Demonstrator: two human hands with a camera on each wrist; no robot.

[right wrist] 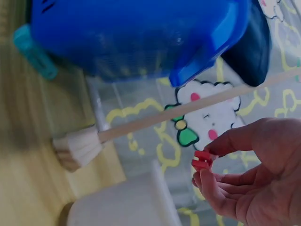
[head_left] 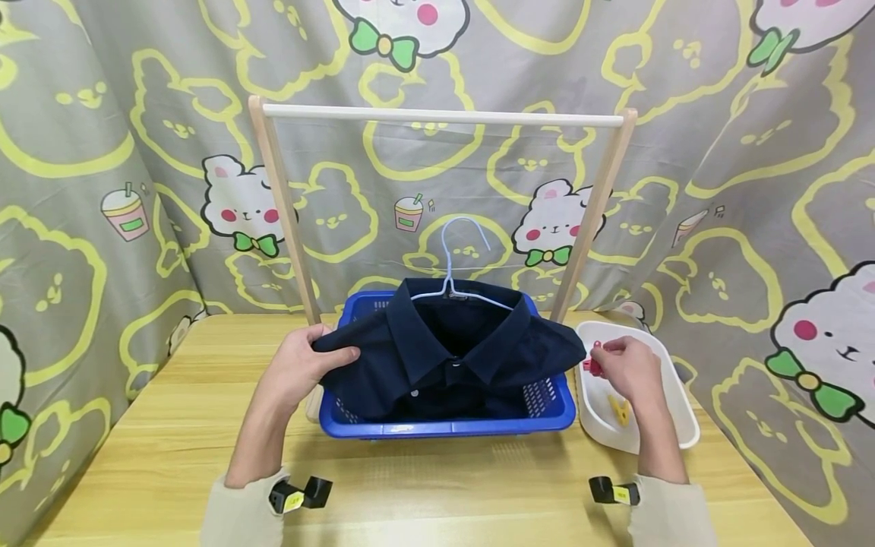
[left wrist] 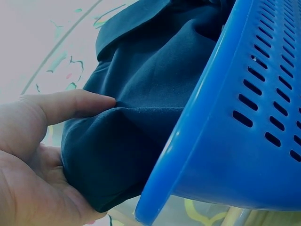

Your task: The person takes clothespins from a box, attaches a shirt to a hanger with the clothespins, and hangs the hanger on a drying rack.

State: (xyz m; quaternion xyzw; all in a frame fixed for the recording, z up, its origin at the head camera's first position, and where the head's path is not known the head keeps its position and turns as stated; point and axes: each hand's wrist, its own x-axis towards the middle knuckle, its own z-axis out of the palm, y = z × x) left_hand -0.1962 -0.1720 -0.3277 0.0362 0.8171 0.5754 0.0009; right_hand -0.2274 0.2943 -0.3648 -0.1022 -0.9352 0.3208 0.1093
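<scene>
A dark navy collared shirt [head_left: 424, 346] lies over a blue basket [head_left: 447, 430], with a light blue wire hanger [head_left: 449, 262] inside its collar and the hook pointing up. At the shirt's left shoulder edge my left hand [head_left: 294, 368] grips the cloth, the thumb on top and the fingers beneath; the left wrist view shows this fold of cloth [left wrist: 136, 84] beside the basket wall. My right hand [head_left: 632, 368] pinches a small red clothespin [right wrist: 202, 161] between thumb and fingertips. It is over the white tub, just right of the shirt's other shoulder and apart from it.
Behind the basket stands a wooden rack with a white crossbar [head_left: 444, 115]. A white tub [head_left: 687, 433] at the right holds a yellow clothespin [head_left: 620, 410]. In the right wrist view a teal object [right wrist: 35, 52] lies by the basket. A patterned curtain [head_left: 383, 190] surrounds the table.
</scene>
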